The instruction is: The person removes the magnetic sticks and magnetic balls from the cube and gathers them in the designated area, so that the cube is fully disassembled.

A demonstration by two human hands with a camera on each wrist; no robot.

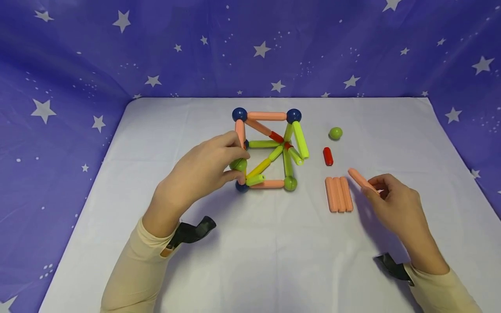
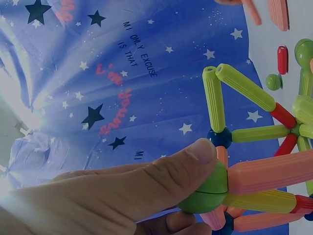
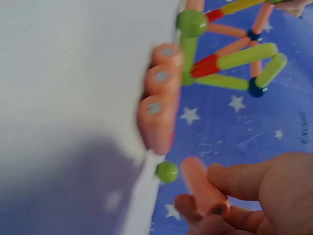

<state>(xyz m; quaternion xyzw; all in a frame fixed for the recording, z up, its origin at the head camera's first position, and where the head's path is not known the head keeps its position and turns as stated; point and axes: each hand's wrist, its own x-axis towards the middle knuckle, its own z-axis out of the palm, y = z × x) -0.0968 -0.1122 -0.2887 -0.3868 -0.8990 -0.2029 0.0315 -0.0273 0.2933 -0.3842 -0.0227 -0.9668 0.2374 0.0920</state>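
The stick frame [image 1: 267, 116] stands left of centre on the white cloth [image 1: 282, 252], its rods joined at blue and green balls. At its near left corner the left hand [image 1: 199, 174] pinches a green ball [image 1: 238, 164] between thumb and fingers. On its right side, two yellow-green rods [image 1: 300, 139] point out with no ball on their ends. Farther right, the right hand [image 1: 399, 208] grips a salmon rod [image 1: 360, 179] near one end, held apart from the frame. Just left of that rod, four more salmon rods [image 1: 339, 194] lie side by side; beyond them are a red piece [image 1: 328, 156] and, farther still, a loose green ball [image 1: 335, 133]. The step in hand seems to be adding a rod; the next move probably calls for a steady left hand while the rod's end is lined up with a ball.
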